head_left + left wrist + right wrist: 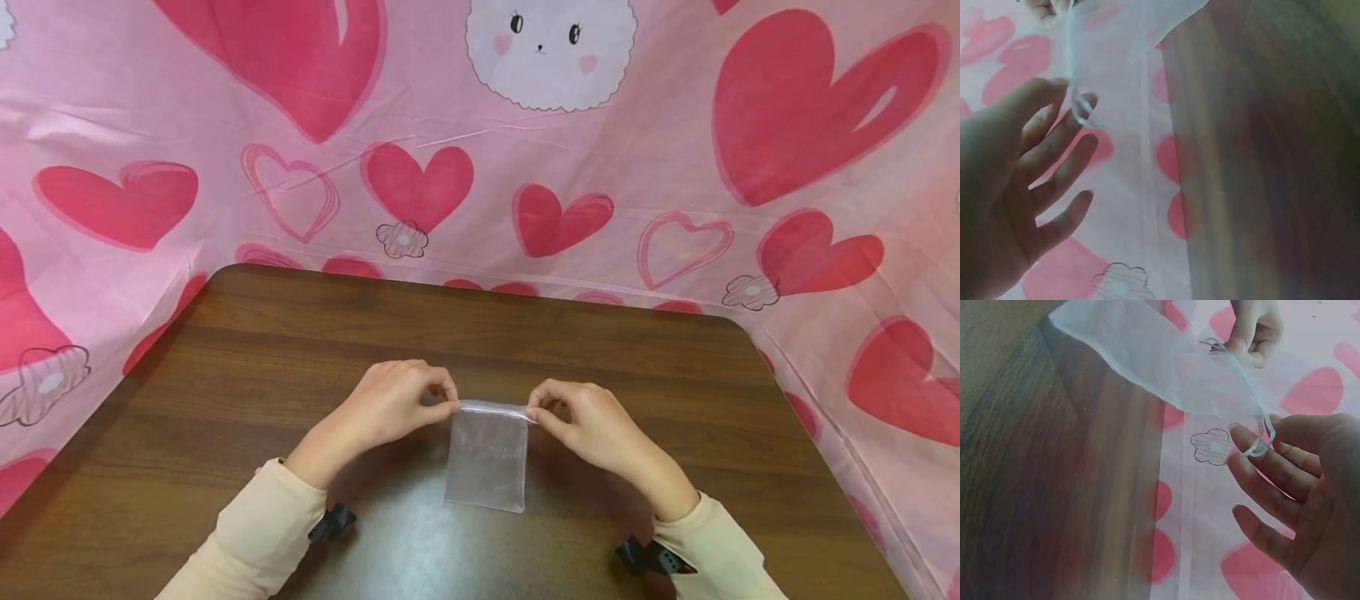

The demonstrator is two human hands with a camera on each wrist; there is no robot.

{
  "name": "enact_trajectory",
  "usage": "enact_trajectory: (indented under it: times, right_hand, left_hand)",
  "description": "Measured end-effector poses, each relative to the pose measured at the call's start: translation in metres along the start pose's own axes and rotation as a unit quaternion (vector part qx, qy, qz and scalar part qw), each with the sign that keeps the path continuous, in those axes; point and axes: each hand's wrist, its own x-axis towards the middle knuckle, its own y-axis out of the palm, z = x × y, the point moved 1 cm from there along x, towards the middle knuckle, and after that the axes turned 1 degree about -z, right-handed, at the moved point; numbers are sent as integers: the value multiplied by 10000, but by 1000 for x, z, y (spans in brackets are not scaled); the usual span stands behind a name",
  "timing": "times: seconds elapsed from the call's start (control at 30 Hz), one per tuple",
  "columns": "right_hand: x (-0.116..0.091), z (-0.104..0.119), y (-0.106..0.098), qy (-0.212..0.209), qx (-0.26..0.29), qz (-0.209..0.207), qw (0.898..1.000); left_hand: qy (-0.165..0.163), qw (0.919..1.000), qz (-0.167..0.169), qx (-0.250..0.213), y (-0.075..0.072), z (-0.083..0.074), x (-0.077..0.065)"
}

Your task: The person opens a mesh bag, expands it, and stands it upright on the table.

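Observation:
A small sheer white drawstring pouch (487, 462) hangs by its top edge between both hands, over the wooden table. My left hand (393, 402) pinches its upper left corner between thumb and index finger. At the upper right corner my right hand (588, 417) pinches in the same way. In the right wrist view a thin ribbon loop (1260, 450) dangles at the right fingertips, and the pouch (1147, 356) spreads toward the other hand. The left wrist view shows another cord loop (1082, 112) by the left fingers, whose other fingers are spread loosely.
The brown wooden table (315, 333) has rounded far corners. Pink cloth (585, 150) with red hearts stands around its back and sides. A black strap device (332, 523) sits at the left wrist, another strap (652, 557) at the right, both below beige sleeves (255, 525).

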Motion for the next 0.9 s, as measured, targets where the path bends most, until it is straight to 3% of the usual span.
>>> enact_trajectory:
  times: [0.17, 0.37, 0.6, 0.9]
  right_hand:
    - [-2, -2, 2, 124, 415, -180, 9989]
    - [-7, -6, 2, 214, 767, -323, 9963]
    - [-12, -8, 4, 132, 1029, -547, 9931]
    - [-16, -7, 2, 25, 1256, -989, 9871]
  left_hand:
    - [-214, 9989, -174, -368, 7, 1, -4]
    - [-431, 9960, -72, -783, 15, 2, -10]
    - [-454, 9927, -114, -1114, 24, 3, -13]
    - [-787, 9820, -300, -1691, 29, 3, -16]
